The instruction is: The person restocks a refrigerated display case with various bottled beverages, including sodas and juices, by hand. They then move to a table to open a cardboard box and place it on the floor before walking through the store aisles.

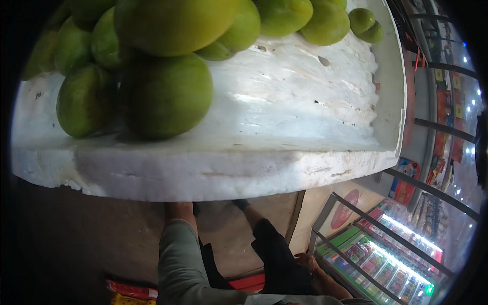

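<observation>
A white foam tray (244, 169) with a thick, chipped front rim fills the upper view. Green fruits that look like mangoes (166, 101) are heaped at its left and back; the largest, yellowish one (175, 24) is closest to the camera. Two small ones (366, 24) rest by the right wall. My left arm, in a grey-green sleeve, reaches under the front rim, which hides my left hand. Low on the right, my right hand (306, 261) is beside my dark-clothed leg, near a metal frame. Its fingers are too small and dim to read.
Metal rails (366, 215) run along the right, with a lit drinks cooler (389, 267) behind them. Shelves of packaged goods (444, 114) stand farther up. Red and yellow packets (131, 291) lie on the brown floor (84, 236) at lower left.
</observation>
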Motion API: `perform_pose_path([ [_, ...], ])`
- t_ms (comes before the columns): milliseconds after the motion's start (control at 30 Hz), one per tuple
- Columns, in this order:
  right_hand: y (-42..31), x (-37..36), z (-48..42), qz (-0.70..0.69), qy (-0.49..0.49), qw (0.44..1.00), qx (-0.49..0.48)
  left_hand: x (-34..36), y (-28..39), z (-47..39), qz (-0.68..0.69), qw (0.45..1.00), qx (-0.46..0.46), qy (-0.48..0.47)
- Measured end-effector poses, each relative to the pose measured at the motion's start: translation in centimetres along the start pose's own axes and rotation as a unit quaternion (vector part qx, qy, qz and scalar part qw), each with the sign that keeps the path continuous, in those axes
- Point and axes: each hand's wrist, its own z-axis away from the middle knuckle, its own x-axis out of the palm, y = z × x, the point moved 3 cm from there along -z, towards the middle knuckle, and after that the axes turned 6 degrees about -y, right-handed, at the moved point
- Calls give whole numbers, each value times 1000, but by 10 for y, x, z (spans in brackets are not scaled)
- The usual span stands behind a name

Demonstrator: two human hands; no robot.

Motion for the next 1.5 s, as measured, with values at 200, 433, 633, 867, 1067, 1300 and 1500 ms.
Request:
perform_pose_path([
  [200,-58,6,-43,100,97,990,22,14,-25,18,-106,991,61,56],
  [433,-216,61,-62,77,85,992,-56,-46,-37,81,165,972,-103,-134],
  [633,-207,62,-72,74,77,994,-37,-34,-37,68,185,976,-97,-69],
  [867,-171,43,-100,146,92,985,-22,-30,-8,100,107,994,-17,35],
  [1067,-243,66,-140,157,107,975,-113,-117,50,200,226,968,-59,-94],
  [1300,-352,60,-228,-329,52,938,-92,-214,98,307,197,967,-7,-162],
  [1500,-378,77,-204,-229,78,954,-179,-185,70,326,202,977,35,-55],
])
